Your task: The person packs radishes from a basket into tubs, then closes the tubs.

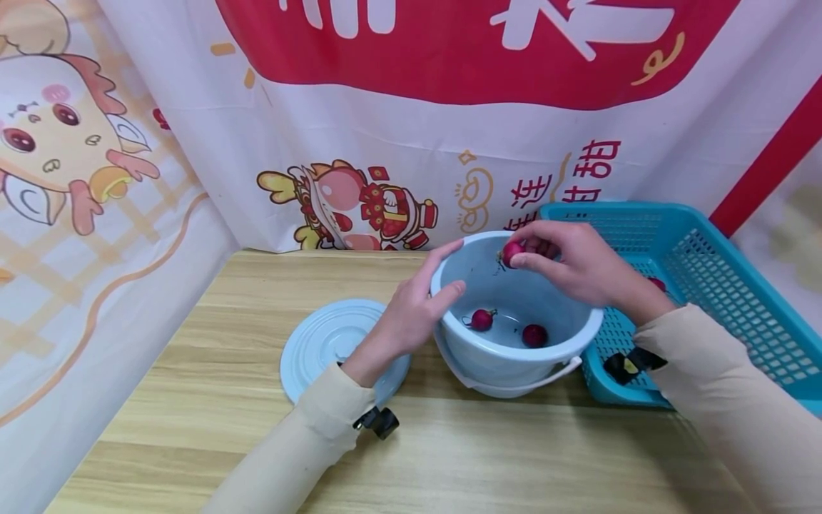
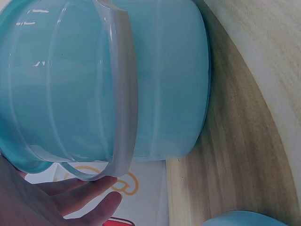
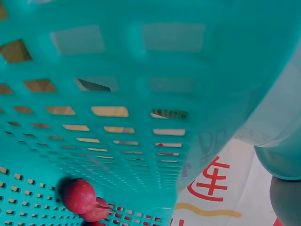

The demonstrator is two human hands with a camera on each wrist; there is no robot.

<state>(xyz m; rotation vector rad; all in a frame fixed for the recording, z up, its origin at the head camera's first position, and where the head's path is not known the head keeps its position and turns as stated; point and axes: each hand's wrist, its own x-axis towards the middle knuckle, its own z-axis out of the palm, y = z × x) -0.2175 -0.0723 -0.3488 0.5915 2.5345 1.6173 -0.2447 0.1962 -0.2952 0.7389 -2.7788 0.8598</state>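
The right hand (image 1: 574, 260) pinches a round red radish (image 1: 512, 254) over a pale-blue plastic bucket (image 1: 507, 363); two red radishes (image 1: 481, 319) lie inside, below that hand. A teal perforated plastic basket (image 1: 751, 289) stands under its wrist, a pale-blue round lid (image 1: 321, 344) under the left wrist. The left hand (image 1: 412, 308) grips the bucket's rim, thumb inside.

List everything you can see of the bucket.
The bucket is pale blue, smooth and plastic-looking, faintly ringed round its wall, with a whitish handle lowered on the near side. It stands upright and uncovered on the table, between lid and basket. The left hand grips its rim; two radishes lie on its bottom; the right hand holds a third radish at its mouth.
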